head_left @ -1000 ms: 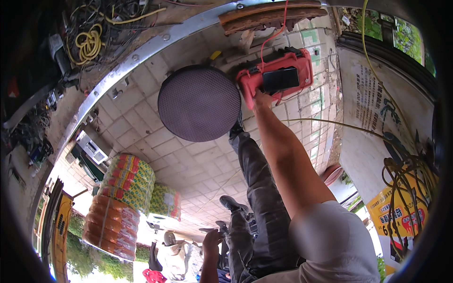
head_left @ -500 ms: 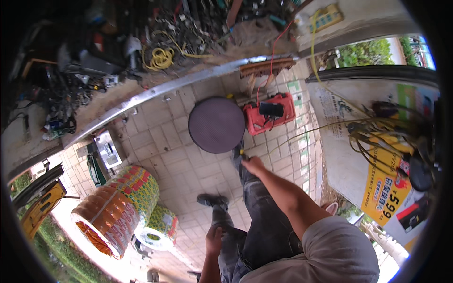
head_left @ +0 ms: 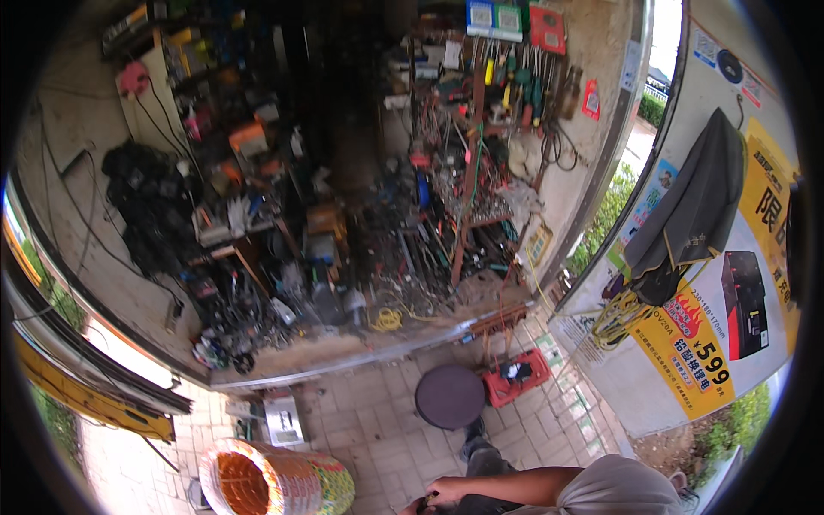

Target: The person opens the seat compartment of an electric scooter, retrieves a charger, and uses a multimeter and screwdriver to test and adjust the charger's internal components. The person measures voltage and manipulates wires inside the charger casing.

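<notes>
At the lower edge, my right hand is closed, its forearm coming in from the right. A small thing with a hint of yellow shows at its fingers, too small to make out. Right beside it, a sliver of my left hand shows at the picture's edge; its fingers are hidden. Both hands are low in front of my body, near my dark trousers. Farther ahead stands a round dark stool, touching neither hand. A red tool case with a dark object on top lies to the right of the stool.
A raised sill bounds a cluttered workshop, with a coil of yellow cord behind it. At lower left stand stacked wrapped tyres and a metal box. A poster-covered panel with a dark hanging cloth stands right.
The view has tilted up to the workshop, so the stool and tyres sit lower. My right hand has drawn back from beside the stool toward my body and my left hand.
</notes>
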`<state>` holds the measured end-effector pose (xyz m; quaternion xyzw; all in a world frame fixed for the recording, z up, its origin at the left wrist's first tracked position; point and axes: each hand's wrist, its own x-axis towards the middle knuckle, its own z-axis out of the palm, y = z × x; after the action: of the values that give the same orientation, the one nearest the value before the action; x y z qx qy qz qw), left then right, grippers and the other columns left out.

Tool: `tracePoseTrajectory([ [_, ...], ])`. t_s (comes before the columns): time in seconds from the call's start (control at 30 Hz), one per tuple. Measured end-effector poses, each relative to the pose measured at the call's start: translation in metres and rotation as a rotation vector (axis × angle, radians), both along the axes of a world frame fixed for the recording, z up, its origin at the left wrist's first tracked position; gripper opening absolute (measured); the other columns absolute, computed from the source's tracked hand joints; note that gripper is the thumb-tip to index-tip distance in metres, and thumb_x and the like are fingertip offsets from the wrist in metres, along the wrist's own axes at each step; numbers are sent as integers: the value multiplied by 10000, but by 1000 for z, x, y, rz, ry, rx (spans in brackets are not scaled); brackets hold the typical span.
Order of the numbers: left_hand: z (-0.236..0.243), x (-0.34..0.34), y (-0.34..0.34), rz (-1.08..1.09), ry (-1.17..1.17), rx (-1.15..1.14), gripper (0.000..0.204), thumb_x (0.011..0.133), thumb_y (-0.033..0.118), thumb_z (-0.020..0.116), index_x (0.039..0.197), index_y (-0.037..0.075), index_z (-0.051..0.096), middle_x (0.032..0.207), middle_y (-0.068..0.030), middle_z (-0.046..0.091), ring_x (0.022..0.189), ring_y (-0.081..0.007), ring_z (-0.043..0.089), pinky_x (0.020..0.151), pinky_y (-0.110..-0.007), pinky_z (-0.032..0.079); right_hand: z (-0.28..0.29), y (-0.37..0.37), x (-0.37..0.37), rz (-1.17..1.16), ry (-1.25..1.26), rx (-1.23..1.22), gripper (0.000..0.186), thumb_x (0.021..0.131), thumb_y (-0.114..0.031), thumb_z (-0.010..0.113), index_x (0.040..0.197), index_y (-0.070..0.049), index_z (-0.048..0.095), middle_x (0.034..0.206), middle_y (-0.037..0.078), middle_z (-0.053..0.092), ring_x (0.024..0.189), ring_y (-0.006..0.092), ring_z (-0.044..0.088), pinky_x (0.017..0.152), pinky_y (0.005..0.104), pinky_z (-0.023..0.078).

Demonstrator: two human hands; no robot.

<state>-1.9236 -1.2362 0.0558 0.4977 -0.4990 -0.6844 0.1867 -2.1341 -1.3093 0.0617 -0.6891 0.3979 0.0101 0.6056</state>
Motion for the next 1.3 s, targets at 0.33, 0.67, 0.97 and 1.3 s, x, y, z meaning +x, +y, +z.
tracePoseTrajectory([
  [0.33,104,-110,-170,-189,-233,-300,477,992,429,477,1302,78,567,1246,-262,596,1189,-402,559,982,-480,432,29,-89,-58,-1196,-639,588,283,945,-370,633,1032,-102,655,960,17,647,824,151,609,717,299,476],
  [0.67,154,-236,-430,-449,-637,-675,519,931,546,485,1032,88,706,956,-176,693,972,-381,646,841,-465,505,97,-220,-316,-2243,-714,-36,220,923,-278,624,880,-102,499,692,48,531,487,185,525,421,329,468],
  [0.97,335,-368,-860,49,-150,-1295,244,867,230,642,986,24,695,920,-216,686,903,-397,661,797,-457,516,-35,78,-288,-2741,11,381,370,878,-309,664,1098,-25,576,587,95,559,481,218,533,436,417,422],
  [1.3,450,-573,-1129,23,-183,-1117,717,789,566,691,1279,52,589,1140,-250,657,1068,-426,624,888,-471,501,69,-82,-108,-2557,181,615,371,874,-352,662,1070,-42,611,634,90,597,548,213,569,507,410,453],
])
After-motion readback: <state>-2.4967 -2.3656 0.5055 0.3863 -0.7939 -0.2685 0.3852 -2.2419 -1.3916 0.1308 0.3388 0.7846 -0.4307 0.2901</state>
